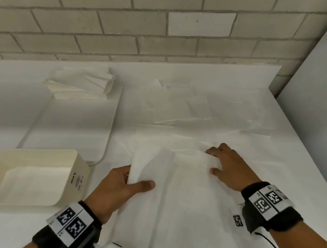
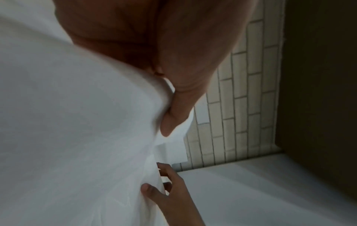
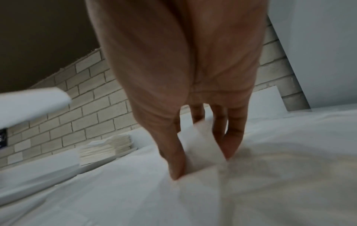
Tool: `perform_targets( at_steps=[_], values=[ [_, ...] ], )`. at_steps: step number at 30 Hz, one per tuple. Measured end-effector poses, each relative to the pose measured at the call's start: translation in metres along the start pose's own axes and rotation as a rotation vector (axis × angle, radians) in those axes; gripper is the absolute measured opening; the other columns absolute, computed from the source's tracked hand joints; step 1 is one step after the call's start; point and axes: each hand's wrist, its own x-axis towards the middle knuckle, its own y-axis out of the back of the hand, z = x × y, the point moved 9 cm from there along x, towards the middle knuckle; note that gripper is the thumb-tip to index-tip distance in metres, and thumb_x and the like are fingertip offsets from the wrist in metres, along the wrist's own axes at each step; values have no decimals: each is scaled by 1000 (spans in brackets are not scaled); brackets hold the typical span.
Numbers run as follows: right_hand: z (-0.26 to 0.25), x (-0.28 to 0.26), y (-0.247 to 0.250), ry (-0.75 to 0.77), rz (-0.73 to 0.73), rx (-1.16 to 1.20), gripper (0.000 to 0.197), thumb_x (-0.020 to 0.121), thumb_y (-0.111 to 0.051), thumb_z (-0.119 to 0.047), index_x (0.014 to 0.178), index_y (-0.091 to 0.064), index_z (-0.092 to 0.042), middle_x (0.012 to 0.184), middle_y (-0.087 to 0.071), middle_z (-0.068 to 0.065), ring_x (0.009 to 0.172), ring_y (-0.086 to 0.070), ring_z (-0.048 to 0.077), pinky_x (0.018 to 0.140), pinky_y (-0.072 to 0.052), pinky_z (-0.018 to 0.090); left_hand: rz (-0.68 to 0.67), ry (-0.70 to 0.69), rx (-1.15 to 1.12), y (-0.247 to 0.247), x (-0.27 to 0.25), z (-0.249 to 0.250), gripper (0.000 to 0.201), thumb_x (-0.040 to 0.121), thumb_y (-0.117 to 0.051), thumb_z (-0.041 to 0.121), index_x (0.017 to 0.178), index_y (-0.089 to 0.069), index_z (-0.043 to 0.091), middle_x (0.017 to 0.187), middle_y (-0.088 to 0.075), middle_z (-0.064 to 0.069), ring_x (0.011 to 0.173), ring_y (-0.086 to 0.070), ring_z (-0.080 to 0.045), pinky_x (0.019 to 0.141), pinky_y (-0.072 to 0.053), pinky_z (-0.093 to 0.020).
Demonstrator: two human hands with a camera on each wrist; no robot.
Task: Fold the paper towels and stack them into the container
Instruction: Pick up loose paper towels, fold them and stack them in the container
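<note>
Left thumb (image 1: 145, 184) is pressed on top of the towel (image 1: 186, 191), remaining fingers hidden beneath its raised left edge: edge is pinched by the left hand (image 1: 114, 188). Right fingers (image 1: 213, 151) are spread at the towel's far right corner; thumb and fingers are closed on a lifted flap of it, seen only from the right wrist, where a paper strip is caught between the fingertips (image 3: 176, 168). From the head view the right hand (image 1: 228, 167) reads merely as laid flat.

Towel: thin, white, soft, rectangular, long creases visible, spread on the white table (image 1: 283, 141) between both hands.

Container (image 1: 23, 175) is left of the towel, beside the left hand: cream plastic, rectangular, rounded corners, a folded white sheet lying inside. A label with barcode is on its side; text too small to read.

Beyond the towel, loose sheets (image 1: 182, 103) are scattered. Beyond it and left, a stack (image 1: 83, 86) of folded towels is set on a white tray (image 1: 73, 127). Layered stack edges are resolved only from the right wrist.

Black wristbands (image 1: 269, 205) with square black-and-white markers are worn on both wrists.

Brick wall (image 1: 132, 13) behind the table.
</note>
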Motion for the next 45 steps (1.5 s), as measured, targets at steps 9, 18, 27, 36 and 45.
perform_targets(
  at_steps=[9,18,27,36,45],
  values=[
    [-22,-52,77,102,529,181,15,100,-54,-25,99,-68,-19,96,-62,-3,87,-61,17,75,-48,30,35,182,-372,-7,-3,-29,34,92,-68,22,116,-71,0,111,-76,-16,105,-73,-29,95,-58,-43],
    [-158,-136,33,557,398,-132,18,89,-52,-22,97,-68,-21,106,-65,-4,91,-61,20,72,-55,34,-144,154,-708,-56,-18,0,55,92,-56,50,118,-72,4,109,-75,-18,84,-74,-24,73,-62,-32],
    [-148,-96,13,317,14,651,50,95,-36,-62,93,-71,-27,95,-65,-11,93,-62,6,81,-46,15,226,-3,-426,22,-13,-26,35,83,-76,15,116,-71,6,106,-77,-16,97,-73,-40,90,-57,-56],
    [-103,3,-44,132,-106,-158,48,98,-55,-24,142,-38,-17,137,-39,5,116,-49,25,91,-49,37,262,-39,-315,38,-36,-38,29,83,-78,17,112,-73,15,103,-79,-5,98,-74,-29,94,-56,-54],
    [-104,-6,-31,172,38,-131,21,98,-51,-26,117,-58,-21,112,-59,-4,106,-55,17,77,-39,27,298,21,-287,43,-39,-49,21,90,-71,19,111,-72,16,100,-79,-3,98,-73,-29,95,-55,-55]
  ],
)
